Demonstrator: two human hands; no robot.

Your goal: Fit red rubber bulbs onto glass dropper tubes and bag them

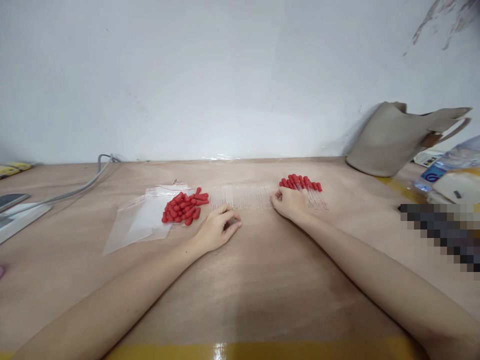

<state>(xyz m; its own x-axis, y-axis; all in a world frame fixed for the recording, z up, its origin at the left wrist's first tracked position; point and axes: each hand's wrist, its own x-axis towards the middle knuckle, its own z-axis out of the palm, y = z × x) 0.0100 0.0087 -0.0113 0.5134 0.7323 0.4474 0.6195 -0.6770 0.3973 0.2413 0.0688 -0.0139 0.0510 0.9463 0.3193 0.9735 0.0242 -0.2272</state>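
Note:
A row of thin clear dropper tubes (pixel 249 197) lies side by side in the middle of the table. My left hand (pixel 220 227) rests just in front of the row's left end, fingers loosely curved with the thumb apart and nothing visible in them. At the right end of the row, my right hand (pixel 289 201) is closed with its fingertips pressed together; what they grip is hidden. Beyond and beside it lie several droppers (pixel 300 182), clear tubes topped with red rubber bulbs. Left of my left hand, loose red rubber bulbs (pixel 182 206) form a pile.
Clear plastic bags (pixel 137 222) lie under and beside the bulb pile. A grey cable (pixel 84 186) runs along the left, near a phone (pixel 13 201). At the right stand a beige bag (pixel 390 137) and a plastic bottle (pixel 450 160). A white wall (pixel 225 80) closes the back.

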